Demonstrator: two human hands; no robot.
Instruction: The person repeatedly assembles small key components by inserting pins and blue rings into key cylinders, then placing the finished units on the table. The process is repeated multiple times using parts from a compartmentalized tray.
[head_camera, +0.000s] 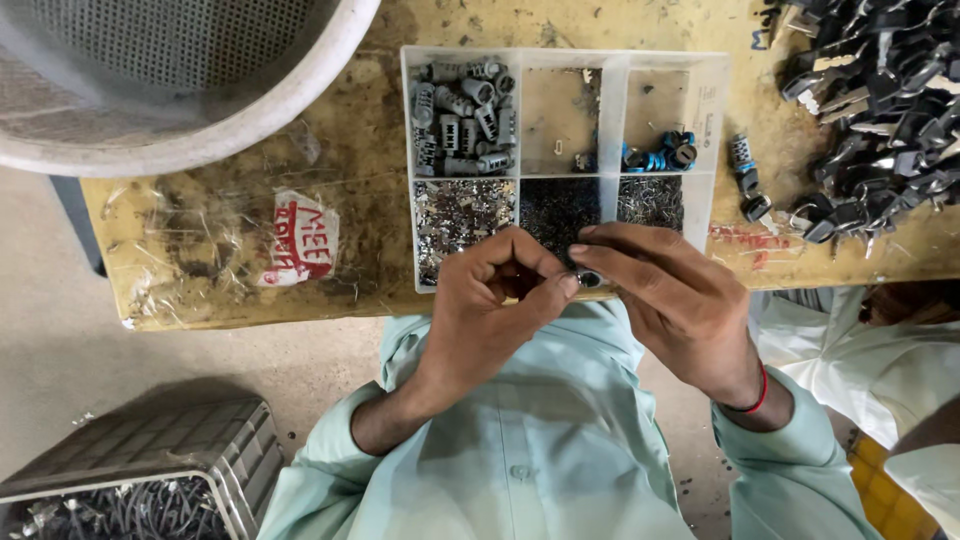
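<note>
White mesh basket (300, 90) at 10 o'clock, its rim overhanging the worn wooden bench (350, 190). Grey crate (150, 450) of dark metal parts on the floor at 8 o'clock. Red-and-white scrap of label (297, 238) taped to the bench at 9 o'clock from the hands.

Clear plastic organiser tray (610, 120) at 12 o'clock, six compartments: grey lock cylinders (465, 115) top left, near-bare top middle, blue-ringed parts (660, 155) top right; silvery bits bottom left, dark fine parts bottom middle, thin pins bottom right.

Left hand (485, 300) at centre, curled closed, thumb and fingertips pinched toward the small part; what else sits inside the curl, cannot tell. Right hand (670, 290) just at 3 o'clock of it, fingers drawn together, thumb and forefinger pinching the same small dark cylinder (588, 278), which sits between both hands' fingertips, over the tray's near edge. Red thread bracelet (755, 400) on the right wrist.

Two loose grey cylinders (745, 165) on the bench at 2 o'clock, beside the tray. Heap of dark keys (880, 100) at 1–2 o'clock, top right corner.
</note>
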